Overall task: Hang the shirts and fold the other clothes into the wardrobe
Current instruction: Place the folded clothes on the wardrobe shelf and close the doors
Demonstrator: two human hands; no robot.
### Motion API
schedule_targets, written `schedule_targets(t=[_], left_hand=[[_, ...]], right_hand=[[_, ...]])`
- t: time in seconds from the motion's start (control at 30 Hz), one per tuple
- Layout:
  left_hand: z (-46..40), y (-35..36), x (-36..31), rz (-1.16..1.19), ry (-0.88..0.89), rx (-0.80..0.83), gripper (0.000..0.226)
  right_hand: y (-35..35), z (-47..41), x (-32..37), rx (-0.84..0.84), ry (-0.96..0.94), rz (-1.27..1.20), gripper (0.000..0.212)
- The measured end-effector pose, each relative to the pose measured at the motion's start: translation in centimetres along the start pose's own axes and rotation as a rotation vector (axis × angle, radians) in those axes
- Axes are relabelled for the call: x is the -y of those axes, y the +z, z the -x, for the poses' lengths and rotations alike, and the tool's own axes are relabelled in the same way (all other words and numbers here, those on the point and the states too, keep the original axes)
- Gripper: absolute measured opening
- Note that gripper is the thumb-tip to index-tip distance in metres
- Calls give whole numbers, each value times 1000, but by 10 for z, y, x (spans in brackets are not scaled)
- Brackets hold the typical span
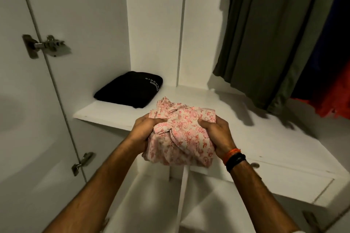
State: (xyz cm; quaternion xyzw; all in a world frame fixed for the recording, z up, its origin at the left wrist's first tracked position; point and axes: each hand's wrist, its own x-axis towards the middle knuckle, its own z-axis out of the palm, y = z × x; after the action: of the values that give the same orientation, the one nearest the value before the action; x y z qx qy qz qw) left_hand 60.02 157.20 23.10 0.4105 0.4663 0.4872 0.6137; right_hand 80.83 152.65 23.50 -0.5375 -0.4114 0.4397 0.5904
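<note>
A folded pink floral garment [181, 132] is held between both hands above the front edge of the white wardrobe shelf [106, 115]. My left hand [145, 130] grips its left side and my right hand [217, 134] grips its right side. A folded black garment [130, 91] with white lettering lies on the shelf at the back left. An olive green shirt [265, 34] hangs at the upper right, with a dark blue garment [331, 53] and a red one [333, 106] hanging beside it.
The open wardrobe door [28, 100] with metal hinges [47, 45] stands at the left. A white vertical divider [181, 24] splits the wardrobe's back. A drawer front [284, 179] with a round pull sits under the shelf on the right. Lower shelves show below.
</note>
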Motion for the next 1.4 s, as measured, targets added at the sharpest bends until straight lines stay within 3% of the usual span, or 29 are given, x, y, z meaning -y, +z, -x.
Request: schedule_targets(t=[0.4, 0.57, 0.63, 0.7, 0.77, 0.83, 1.0, 1.17, 1.27, 1.33, 1.4], left_hand=[[-228, 12, -20, -80, -50, 90, 43], [-312, 26, -57, -82, -12, 102, 33], [-346, 30, -65, -131, -30, 95, 43], [-371, 29, -62, -272, -126, 77, 64], [-386, 26, -49, -405, -164, 44, 68], [-395, 28, -38, -479, -114, -23, 74], [-408, 37, -31, -727, -22, -17, 84], [-413, 40, -27, -940, 27, -79, 52], [-404, 44, -28, -1211, 282, -144, 35], [-401, 48, -27, -1255, 560, -56, 39], [-401, 49, -18, -1238, 611, 174, 55]], right_hand=[[36, -210, -18, -65, 91, 13, 27], [51, -291, -2, -118, 19, -45, 28], [52, -323, -1, -137, 7, -31, 32], [48, -344, -11, -187, 79, 163, 39], [43, -353, -24, -220, 208, 531, 59], [39, -359, -36, -237, 216, 669, 69], [30, -367, -43, -274, 162, 695, 56], [24, -365, -47, -205, 106, 707, 57], [28, -364, -48, -253, -98, 1113, 59], [34, -363, -50, -196, -287, 1251, 55], [39, -365, -57, -56, -326, 1281, 56]])
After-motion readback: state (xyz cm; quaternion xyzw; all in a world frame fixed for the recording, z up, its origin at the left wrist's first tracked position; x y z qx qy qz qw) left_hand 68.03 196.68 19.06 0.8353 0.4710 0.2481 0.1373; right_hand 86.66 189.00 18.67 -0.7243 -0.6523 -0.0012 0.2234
